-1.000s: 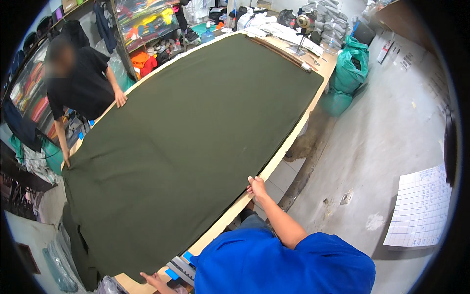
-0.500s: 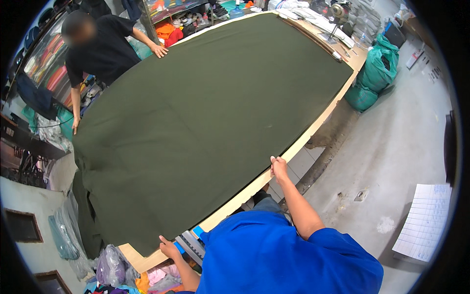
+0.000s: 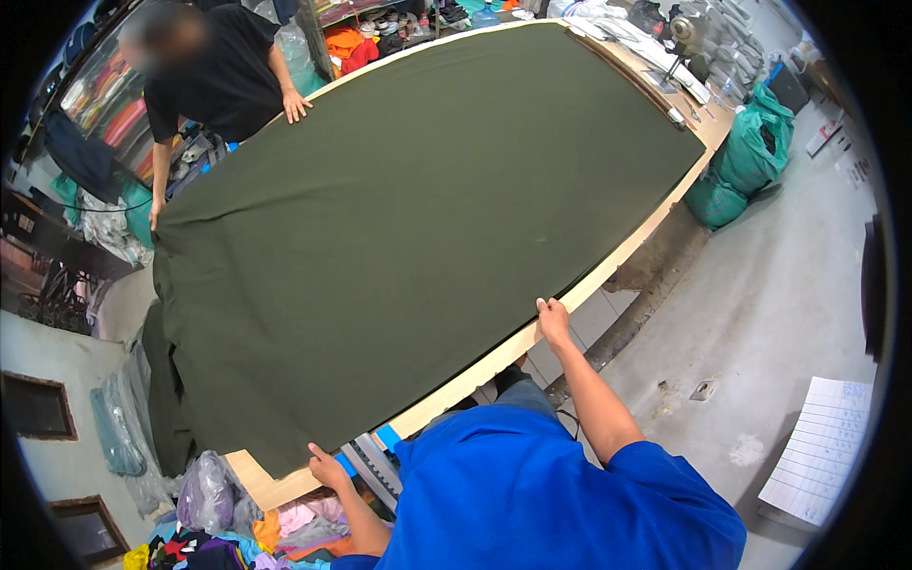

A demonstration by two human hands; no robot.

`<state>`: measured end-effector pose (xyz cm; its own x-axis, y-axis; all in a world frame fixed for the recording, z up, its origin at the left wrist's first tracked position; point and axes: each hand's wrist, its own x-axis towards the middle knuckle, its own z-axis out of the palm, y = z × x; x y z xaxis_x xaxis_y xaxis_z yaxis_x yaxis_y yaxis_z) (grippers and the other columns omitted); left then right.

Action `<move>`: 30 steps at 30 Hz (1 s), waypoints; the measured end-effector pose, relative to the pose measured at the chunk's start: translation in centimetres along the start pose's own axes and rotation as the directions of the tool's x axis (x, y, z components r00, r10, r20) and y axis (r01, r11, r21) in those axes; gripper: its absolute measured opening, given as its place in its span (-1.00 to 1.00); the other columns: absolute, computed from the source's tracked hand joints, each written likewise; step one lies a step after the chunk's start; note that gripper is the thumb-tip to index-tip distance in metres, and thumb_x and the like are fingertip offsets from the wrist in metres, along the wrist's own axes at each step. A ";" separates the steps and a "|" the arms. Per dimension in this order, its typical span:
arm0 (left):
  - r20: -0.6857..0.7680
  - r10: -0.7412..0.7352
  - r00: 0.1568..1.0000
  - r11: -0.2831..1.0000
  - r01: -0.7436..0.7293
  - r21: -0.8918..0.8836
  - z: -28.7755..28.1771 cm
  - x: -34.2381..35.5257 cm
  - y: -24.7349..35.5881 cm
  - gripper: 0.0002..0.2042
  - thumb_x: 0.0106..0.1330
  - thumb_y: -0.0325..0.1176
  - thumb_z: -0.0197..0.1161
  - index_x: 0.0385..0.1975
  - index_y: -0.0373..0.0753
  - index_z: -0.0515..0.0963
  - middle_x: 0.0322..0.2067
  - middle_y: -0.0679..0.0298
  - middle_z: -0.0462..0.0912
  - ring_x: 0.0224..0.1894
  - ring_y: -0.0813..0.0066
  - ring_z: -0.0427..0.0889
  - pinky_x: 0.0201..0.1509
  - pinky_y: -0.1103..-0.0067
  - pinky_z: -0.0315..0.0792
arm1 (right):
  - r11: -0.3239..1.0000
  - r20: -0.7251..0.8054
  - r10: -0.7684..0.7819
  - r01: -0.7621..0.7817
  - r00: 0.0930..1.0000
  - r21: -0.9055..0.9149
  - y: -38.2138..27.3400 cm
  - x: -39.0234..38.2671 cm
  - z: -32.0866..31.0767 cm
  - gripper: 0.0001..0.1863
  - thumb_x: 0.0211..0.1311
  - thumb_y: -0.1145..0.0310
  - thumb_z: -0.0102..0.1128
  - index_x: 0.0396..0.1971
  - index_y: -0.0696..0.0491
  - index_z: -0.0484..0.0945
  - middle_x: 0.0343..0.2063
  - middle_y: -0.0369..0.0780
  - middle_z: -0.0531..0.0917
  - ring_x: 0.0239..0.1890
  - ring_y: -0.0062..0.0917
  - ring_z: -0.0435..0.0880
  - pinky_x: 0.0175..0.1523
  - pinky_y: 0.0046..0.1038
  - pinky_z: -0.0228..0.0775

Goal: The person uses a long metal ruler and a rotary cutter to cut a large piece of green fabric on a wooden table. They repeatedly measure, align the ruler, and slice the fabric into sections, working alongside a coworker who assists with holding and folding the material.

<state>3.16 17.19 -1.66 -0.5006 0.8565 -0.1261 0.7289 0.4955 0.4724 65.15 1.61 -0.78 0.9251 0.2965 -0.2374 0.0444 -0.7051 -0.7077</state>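
The left hand point(image 3: 328, 467), at seven o'clock, has its thumb up against the near edge of the dark green cloth point(image 3: 418, 237); how tightly its fingers close, I cannot tell. The right hand point(image 3: 554, 321), at four o'clock, is curled at the same edge above the table's rim, and whether it pinches cloth or wood is hidden. Compared with half a second ago, a sharper crease point(image 3: 242, 211) runs in from between nine and ten, beside a co-worker's hand point(image 3: 158, 214); the cloth seems pulled harder there, its left part not lying flat. It spreads over most of the table point(image 3: 269, 490), puckering and drooping past the end at eight o'clock, smoother toward one, where a long brown bar point(image 3: 627, 76) lies along its far end. Around the room, a plastic-wrapped bundle point(image 3: 204, 496) sits between seven and eight, heaped garments point(image 3: 302, 516) at seven, red and orange fabric point(image 3: 350, 47) on a shelf near eleven, a green sack point(image 3: 755, 161) at two, and ruled paper point(image 3: 817, 451) at four.
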 end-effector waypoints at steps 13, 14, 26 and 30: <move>0.004 0.078 0.997 0.991 -0.077 -0.108 -0.9 -0.6 -0.3 -0.21 0.60 0.24 0.03 -0.61 -0.53 0.46 -0.58 -0.12 0.59 -0.47 -0.05 0.53 -0.24 0.07 0.38 | 0.997 -0.013 -0.039 0.038 0.999 -0.069 -0.4 -0.4 0.7 -0.55 0.53 0.10 0.19 -0.40 0.23 0.50 -0.45 0.00 0.63 -0.35 -0.19 0.60 -0.12 -0.13 0.44; 0.018 0.077 0.997 0.990 -0.074 -0.123 -1.1 -0.6 -0.6 -0.21 0.60 0.22 0.04 -0.62 -0.53 0.45 -0.61 -0.10 0.57 -0.50 -0.01 0.51 -0.26 0.08 0.37 | 0.997 -0.022 -0.045 0.043 0.999 -0.071 -0.6 -0.5 0.7 -0.55 0.53 0.09 0.19 -0.40 0.23 0.50 -0.45 0.01 0.64 -0.35 -0.18 0.60 -0.12 -0.13 0.44; -0.119 0.059 0.991 0.982 -0.079 -0.172 -0.2 -1.0 0.3 -0.27 0.61 0.22 0.04 -0.51 -0.48 0.48 -0.51 -0.07 0.61 -0.41 -0.02 0.55 -0.22 0.11 0.40 | 0.999 -0.068 -0.017 0.015 0.998 -0.039 0.6 -0.9 0.7 -0.55 0.55 0.05 0.13 -0.22 0.22 0.57 -0.19 0.11 0.70 -0.08 0.06 0.68 0.05 -0.01 0.48; -0.420 -0.229 0.878 0.969 0.167 -0.180 0.7 -1.8 1.1 -0.44 0.63 0.17 0.01 -0.23 -0.33 0.52 -0.37 -0.05 0.67 -0.28 -0.17 0.61 -0.09 0.03 0.45 | 0.994 -0.017 0.085 -0.086 0.996 -0.068 -1.4 -1.4 0.2 -0.57 0.55 0.01 0.13 -0.16 0.15 0.62 -0.14 0.08 0.74 -0.03 0.09 0.70 0.06 0.03 0.50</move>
<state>5.18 16.31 -1.58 -0.8028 0.5779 0.1469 0.5387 0.5972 0.5943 63.75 2.28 0.37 0.9316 0.2245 -0.2857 -0.0100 -0.7701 -0.6378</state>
